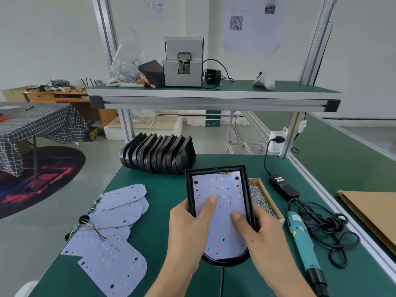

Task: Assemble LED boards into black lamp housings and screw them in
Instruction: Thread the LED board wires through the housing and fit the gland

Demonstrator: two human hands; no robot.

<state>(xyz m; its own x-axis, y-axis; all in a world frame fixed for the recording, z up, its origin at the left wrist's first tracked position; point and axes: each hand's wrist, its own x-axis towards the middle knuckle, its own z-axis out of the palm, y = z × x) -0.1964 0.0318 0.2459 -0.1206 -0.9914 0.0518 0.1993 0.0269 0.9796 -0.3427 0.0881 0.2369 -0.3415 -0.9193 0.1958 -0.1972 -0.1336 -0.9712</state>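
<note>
In the head view, a black lamp housing (218,213) is held at the middle of the green bench (162,211), with an LED board (220,213) seated inside it. The housing's left edge is gripped by the left hand (188,230), its thumb pressed flat on the board; the right edge is gripped by the right hand (257,234), thumb likewise on the board. Left of the housing, loose LED boards (111,232) are spread. Behind it, empty housings (158,154) are stacked in a row. Just right of it, a box of screws (263,198) is seen, and further right an electric screwdriver (304,243).
</note>
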